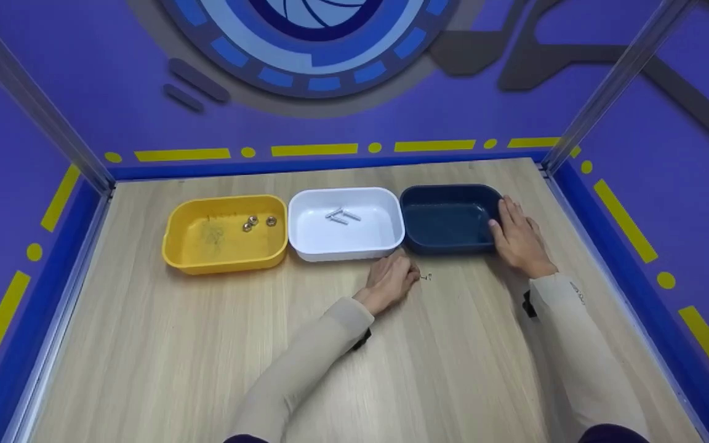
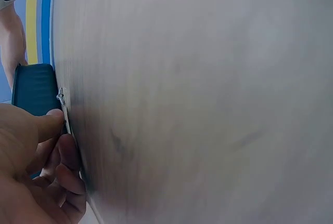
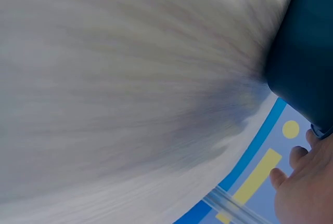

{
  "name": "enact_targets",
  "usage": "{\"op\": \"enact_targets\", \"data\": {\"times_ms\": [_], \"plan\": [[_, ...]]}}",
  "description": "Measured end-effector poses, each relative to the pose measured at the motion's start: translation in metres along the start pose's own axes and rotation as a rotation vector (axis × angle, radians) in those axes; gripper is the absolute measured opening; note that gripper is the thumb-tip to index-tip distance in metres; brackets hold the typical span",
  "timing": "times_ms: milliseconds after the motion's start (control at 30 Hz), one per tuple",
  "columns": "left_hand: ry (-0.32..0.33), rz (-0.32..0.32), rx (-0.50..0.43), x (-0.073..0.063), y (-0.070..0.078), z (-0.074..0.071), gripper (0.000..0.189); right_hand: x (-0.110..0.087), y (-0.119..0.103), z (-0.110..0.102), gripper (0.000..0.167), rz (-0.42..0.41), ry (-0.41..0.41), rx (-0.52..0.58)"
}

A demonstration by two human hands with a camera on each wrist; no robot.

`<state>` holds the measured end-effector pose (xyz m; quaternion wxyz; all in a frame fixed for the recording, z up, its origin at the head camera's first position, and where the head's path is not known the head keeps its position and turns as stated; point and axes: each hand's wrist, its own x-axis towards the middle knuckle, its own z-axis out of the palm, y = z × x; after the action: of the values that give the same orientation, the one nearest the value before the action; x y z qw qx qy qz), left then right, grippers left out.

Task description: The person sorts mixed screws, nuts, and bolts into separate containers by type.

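Note:
My left hand [image 1: 389, 280] is low on the wooden table, just in front of the white tray [image 1: 346, 255], with its fingers curled. Right beside its fingertips lie a few tiny screws [image 1: 427, 277]; one screw [image 2: 61, 96] shows in the left wrist view, close to the thumb. A small dark bit appears between thumb and index finger, too little to identify. My right hand [image 1: 522, 243] rests against the right end of the dark blue tray [image 1: 450, 248], its fingers fairly straight along the rim and the thumb touching the edge. Nothing is visible inside that tray.
Three trays stand in a row, side by side. The yellow tray [image 1: 225, 267] at left holds three nuts [image 1: 247, 227]. Several silver bolts [image 1: 343, 215] lie in the white one. Blue-purple panels [image 1: 354, 126] enclose the table at the back and sides.

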<state>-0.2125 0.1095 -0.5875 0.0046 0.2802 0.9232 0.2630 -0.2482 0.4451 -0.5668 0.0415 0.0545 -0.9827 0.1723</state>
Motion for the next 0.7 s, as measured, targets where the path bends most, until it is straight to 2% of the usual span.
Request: {"op": "enact_targets", "data": {"times_ms": [200,367,700], "plan": [[0.013,0.008,-0.006,0.001,0.007,-0.003,0.014,-0.001,0.0,0.0,0.073,0.006,-0.004,0.004],[0.021,0.04,-0.002,0.005,0.015,-0.011,0.015,0.0,0.0,0.0,0.072,0.003,0.005,0.005],[0.035,0.118,-0.042,0.021,0.038,-0.037,0.02,0.0,-0.001,0.001,0.073,0.008,-0.002,-0.005]]}}
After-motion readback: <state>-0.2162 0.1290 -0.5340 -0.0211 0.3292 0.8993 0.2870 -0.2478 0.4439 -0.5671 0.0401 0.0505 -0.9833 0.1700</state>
